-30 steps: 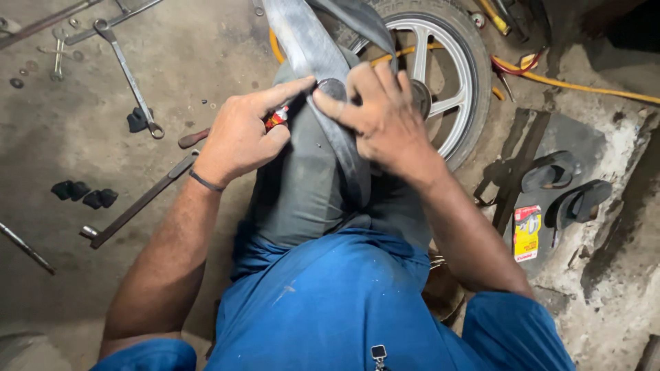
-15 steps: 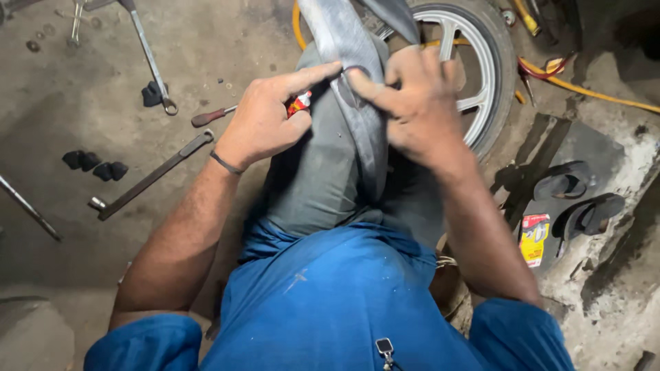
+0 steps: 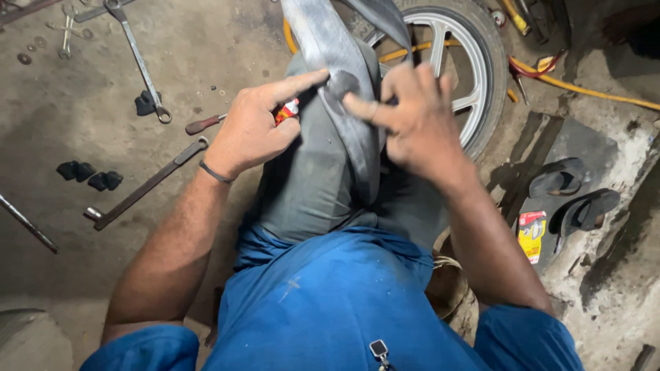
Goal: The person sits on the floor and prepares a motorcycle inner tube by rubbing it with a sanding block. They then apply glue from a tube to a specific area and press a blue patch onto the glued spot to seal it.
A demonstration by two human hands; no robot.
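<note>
Left hand point(image 3: 251, 130), fingers clamped on what looks like a small red tube point(image 3: 287, 110), points at the grey inner tube point(image 3: 344, 103); right hand point(image 3: 412, 117), fingers apart, touches it.

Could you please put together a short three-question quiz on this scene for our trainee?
1. True or false: the left hand lies flat on the floor.
2. The grey inner tube is draped over: A) the person's knee, B) the wheel's rim, C) a bench.
3. Fill in: a pair of dark ___ lies on the floor to the person's right.

Key:
1. False. It holds a small red and white tube, index finger pointing at the tube's dark patch.
2. A. The right hand touches it there; the wheel lies behind.
3. Sandals.
</note>
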